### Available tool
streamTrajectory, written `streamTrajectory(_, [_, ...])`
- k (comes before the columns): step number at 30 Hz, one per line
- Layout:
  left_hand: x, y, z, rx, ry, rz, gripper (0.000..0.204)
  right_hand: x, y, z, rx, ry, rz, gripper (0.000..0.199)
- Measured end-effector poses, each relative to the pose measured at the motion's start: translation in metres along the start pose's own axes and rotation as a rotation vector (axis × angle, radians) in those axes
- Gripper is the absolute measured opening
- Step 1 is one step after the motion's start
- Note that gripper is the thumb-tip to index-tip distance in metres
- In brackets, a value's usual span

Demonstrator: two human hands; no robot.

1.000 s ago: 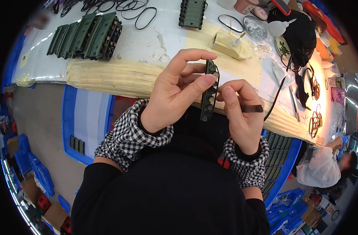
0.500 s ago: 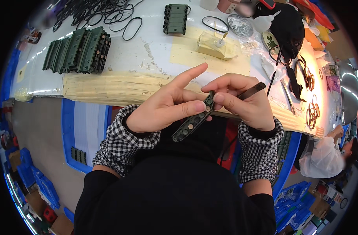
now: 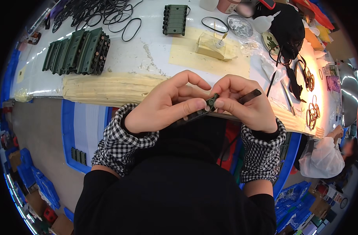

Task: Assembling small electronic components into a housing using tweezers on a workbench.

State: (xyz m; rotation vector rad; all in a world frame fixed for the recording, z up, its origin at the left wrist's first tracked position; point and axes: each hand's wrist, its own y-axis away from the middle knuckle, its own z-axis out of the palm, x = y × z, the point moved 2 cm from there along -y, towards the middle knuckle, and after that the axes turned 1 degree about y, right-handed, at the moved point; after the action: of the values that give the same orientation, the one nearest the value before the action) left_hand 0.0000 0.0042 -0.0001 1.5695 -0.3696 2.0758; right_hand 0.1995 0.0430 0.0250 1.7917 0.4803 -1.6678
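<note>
Both of my hands meet just in front of the table edge, over a small dark green toy tank chassis [image 3: 197, 114] with wheels along its side. My left hand [image 3: 163, 102] grips it, thumb on the near side; the fingers behind it are partly hidden. My right hand [image 3: 247, 103] pinches the chassis's right end between thumb and forefinger. A dark, flat, narrow tool [image 3: 250, 96] is tucked in the right hand, its end sticking out past the fingers; its other end is hidden. Much of the chassis is covered by my fingers.
Several green chassis [image 3: 77, 51] stand in a row at the left, another [image 3: 175, 19] at the back. Black rubber loops [image 3: 96, 13] lie piled behind. A taped yellowish block [image 3: 214, 46] holds a small stick. Blue bins [image 3: 69, 135] flank me; a person [image 3: 324, 156] sits far right.
The chassis has tilted, so less of its wheeled side shows. My left forefinger, stretched out before, has curled down toward the chassis; the right hand still pinches its end.
</note>
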Motion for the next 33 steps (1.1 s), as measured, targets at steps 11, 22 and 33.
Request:
streamTrajectory(11, [0.015, 0.008, 0.006, 0.333, -0.657, 0.375, 0.022, 0.01, 0.004, 0.018, 0.279, 0.092, -0.23, 0.013])
streamTrajectory(22, [0.005, 0.009, 0.005, 0.003, 0.139, -0.044, 0.009, -0.008, 0.004, 0.004, 0.056, 0.153, -0.115, 0.013])
streamTrajectory(33, [0.003, 0.008, 0.006, 0.149, 0.015, 0.086, 0.013, 0.005, -0.004, 0.001, 0.069, -0.01, -0.103, 0.015])
